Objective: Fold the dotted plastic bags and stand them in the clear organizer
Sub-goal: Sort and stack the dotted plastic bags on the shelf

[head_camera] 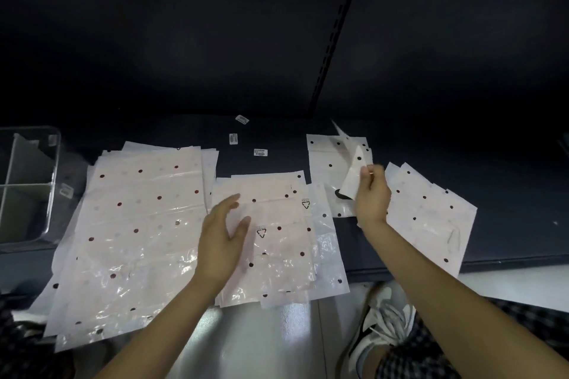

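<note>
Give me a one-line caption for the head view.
Right hand lifts a dotted bag; left hand hovers open over bag stacks.

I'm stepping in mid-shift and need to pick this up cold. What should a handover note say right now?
Right hand pinches one small dotted bag, lifted above the small pile.
Left hand is open, hovering over the middle pile.
Large pile lies at the left; another pile at the far right.
Clear organizer stands far left; whether any bags are in it is unclear.
Done: bags lie in piles.
Left: fold the held bag, then the rest, and stand them in the organizer.
</note>
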`<action>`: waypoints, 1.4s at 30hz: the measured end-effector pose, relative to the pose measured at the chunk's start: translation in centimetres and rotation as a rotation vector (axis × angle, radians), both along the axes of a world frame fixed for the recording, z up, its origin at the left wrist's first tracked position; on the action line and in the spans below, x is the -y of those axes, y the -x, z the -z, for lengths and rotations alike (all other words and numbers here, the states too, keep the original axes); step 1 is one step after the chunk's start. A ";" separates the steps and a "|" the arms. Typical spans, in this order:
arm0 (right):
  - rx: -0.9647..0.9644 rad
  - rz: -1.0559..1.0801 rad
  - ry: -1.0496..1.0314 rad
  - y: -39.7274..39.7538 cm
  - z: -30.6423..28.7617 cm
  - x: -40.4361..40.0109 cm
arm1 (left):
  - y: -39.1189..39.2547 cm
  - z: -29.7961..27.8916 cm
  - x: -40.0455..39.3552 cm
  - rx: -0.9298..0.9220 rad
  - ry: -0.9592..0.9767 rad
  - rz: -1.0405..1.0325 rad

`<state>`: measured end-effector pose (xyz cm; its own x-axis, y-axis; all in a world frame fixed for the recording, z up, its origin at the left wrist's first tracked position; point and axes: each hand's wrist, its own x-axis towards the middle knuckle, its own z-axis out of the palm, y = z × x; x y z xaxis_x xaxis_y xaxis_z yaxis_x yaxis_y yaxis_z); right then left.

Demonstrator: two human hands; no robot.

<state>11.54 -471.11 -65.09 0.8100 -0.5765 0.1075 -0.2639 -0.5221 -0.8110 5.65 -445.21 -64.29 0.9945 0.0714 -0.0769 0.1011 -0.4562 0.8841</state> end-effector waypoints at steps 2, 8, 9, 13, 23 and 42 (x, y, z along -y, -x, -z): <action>0.014 -0.199 0.001 0.6 -1.4 -2.0 | 0.2 -0.8 0.8 -0.100 0.158 0.075; -0.333 -0.913 0.191 5.5 -0.7 -8.9 | 0.1 -1.5 1.5 -0.520 0.565 -0.024; -0.336 -0.951 0.223 5.9 -0.2 -9.2 | 0.1 -1.1 1.2 -0.496 0.500 -0.039; -0.283 -0.703 0.237 3.8 1.3 -6.4 | -0.1 0.9 -0.8 -0.385 0.223 -0.091; -0.349 -0.225 0.483 0.1 4.1 2.2 | 0.6 2.3 -2.3 0.008 -0.559 0.268; -0.474 -0.481 0.505 -0.2 3.5 1.0 | 1.5 4.6 -3.3 -0.155 -0.885 0.694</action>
<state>11.74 -472.09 -68.60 0.9795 -0.1307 -0.1533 -0.1732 -0.9351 -0.3091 4.12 -441.93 -68.87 0.8246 -0.4008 -0.3993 -0.3366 -0.9148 0.2232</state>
